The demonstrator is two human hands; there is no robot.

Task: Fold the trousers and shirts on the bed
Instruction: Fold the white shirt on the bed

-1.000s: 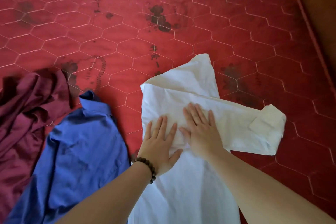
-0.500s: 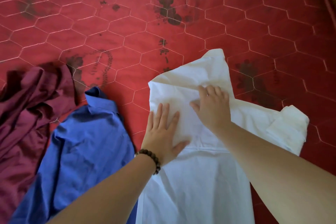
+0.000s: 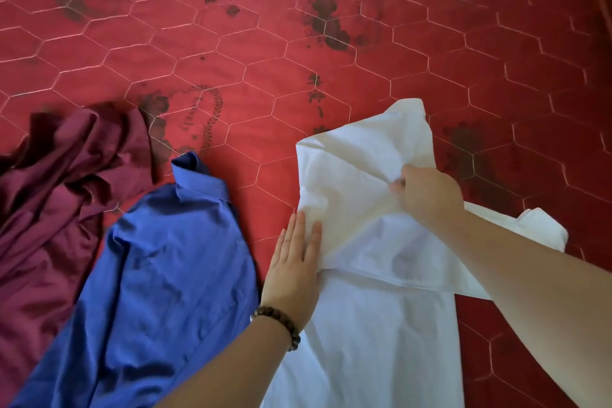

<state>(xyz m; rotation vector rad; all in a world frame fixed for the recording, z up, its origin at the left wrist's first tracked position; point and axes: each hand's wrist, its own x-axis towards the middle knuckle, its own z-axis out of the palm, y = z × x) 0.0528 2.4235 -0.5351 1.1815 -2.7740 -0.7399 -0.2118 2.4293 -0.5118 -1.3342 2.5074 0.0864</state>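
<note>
red quilted bed (image 3: pixel 265 53) under all | white shirt (image 3: pixel 364 325) lies right of blue shirt (image 3: pixel 149 275) | maroon garment (image 3: pixel 49 192) crumpled far left | right hand (image 3: pixel 427 195) pinches white shirt's upper fabric | left hand (image 3: pixel 293 272) flat, fingers straight, pressing its left edge | bead bracelet (image 3: pixel 278 320) on left wrist

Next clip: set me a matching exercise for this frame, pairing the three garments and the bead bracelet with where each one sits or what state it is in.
Things:
1. white shirt
2. blue shirt
3. maroon garment
4. bead bracelet

Places or states:
A. crumpled at the far left of the bed
B. on the left wrist
C. gripped by the right hand, with the left hand flat on its edge
D. lying untouched between the other two garments

Pairs: 1-C, 2-D, 3-A, 4-B
</note>
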